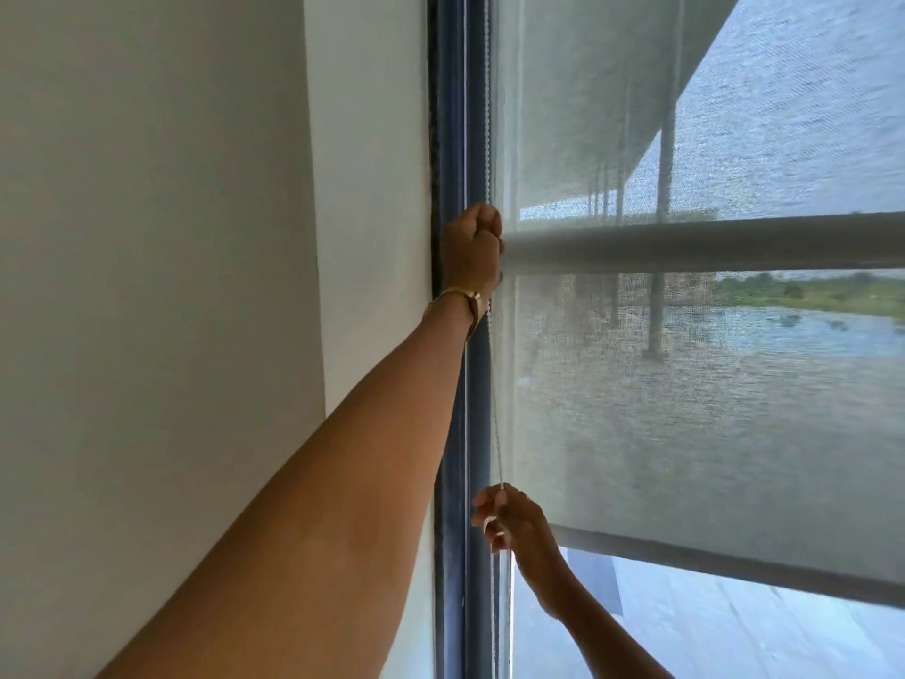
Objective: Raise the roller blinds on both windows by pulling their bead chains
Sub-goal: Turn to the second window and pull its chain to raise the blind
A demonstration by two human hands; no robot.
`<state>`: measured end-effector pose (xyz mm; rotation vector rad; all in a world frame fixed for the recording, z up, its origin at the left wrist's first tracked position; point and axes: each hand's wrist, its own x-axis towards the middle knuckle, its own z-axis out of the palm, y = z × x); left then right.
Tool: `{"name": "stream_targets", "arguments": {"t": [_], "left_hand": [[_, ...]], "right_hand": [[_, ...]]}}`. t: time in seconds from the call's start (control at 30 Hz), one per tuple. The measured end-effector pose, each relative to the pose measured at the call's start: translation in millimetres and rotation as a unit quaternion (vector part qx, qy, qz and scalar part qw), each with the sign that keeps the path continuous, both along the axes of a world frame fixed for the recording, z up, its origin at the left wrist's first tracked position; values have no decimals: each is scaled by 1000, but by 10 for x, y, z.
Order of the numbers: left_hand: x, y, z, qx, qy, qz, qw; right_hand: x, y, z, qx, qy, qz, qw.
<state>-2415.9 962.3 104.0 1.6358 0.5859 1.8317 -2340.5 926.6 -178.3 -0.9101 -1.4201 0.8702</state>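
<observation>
White bead chain runs taut between both hands: the left hand, fisted around it high up beside the blue window frame, and the right hand, pinching it lower down. A gold bracelet circles the left wrist. To their right hangs the sheer roller blind, its bottom bar partway up the glass, a horizontal rail behind it

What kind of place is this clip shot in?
Probably an upper-floor room in a home or office, right at a tall window. A plain wall meets a blue frame, a mesh blind hangs partly raised, and water with a green bank lies outside below.
</observation>
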Motion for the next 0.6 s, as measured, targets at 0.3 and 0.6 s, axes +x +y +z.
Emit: {"name": "stream_targets", "arguments": {"t": [0.3, 0.6], "left_hand": [[-5, 52, -689, -39, 38, -16, 998], [28, 173, -1481, -99, 65, 12, 993]], "right_hand": [[274, 166, 1147, 48, 34, -43, 997], [101, 237, 2640, 109, 32, 19, 993]]}}
